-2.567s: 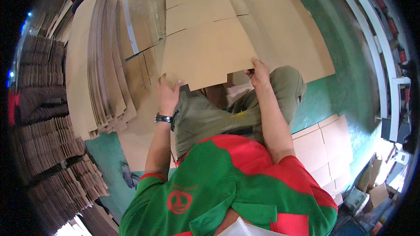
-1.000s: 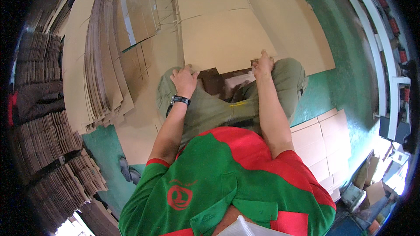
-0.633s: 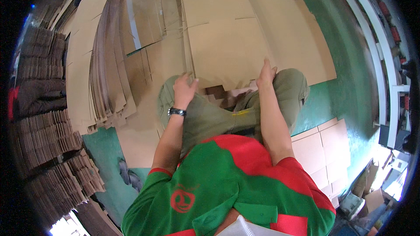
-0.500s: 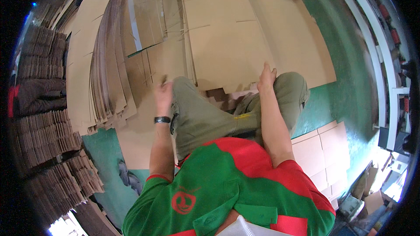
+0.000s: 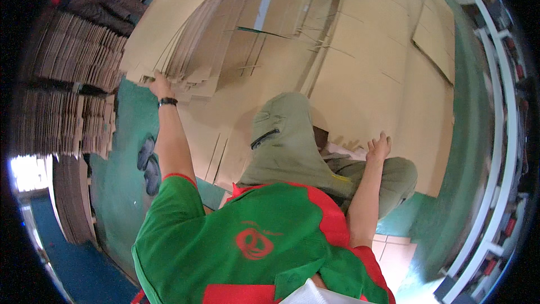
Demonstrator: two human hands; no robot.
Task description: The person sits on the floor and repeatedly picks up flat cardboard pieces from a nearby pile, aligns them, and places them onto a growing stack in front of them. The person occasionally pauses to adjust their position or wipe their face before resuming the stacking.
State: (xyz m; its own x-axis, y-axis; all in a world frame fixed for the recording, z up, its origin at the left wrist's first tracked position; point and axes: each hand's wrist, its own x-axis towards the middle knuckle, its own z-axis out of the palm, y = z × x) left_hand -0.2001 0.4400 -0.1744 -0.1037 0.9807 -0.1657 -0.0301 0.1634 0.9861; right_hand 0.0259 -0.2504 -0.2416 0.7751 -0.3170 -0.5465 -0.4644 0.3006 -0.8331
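My left hand [image 5: 161, 85], with a dark band at the wrist, reaches out to the near left corner of a fanned stack of flat brown cardboard sheets [image 5: 194, 50]. Its fingers close at the edge of a pale cardboard sheet [image 5: 147, 53]; their tips are hard to make out. Over my bent right knee, my right hand [image 5: 380, 147] is held with its fingers loosely apart and nothing in them. Beneath and ahead of it lies a wide cardboard sheet [image 5: 360, 79] with slits cut in it.
Bundles of cardboard [image 5: 73, 50] stand along the left. Dark shoes [image 5: 149, 166] rest on the green floor [image 5: 121, 135] beside my left arm. A smaller cardboard piece [image 5: 436, 34] lies at the far right, near a white metal frame [image 5: 503, 112]. Pale cardboard [image 5: 394, 253] lies behind my right elbow.
My view has swung to the left. My left hand has moved from beside my left knee out to the corner of the fanned stack. My right hand stays near my right knee.
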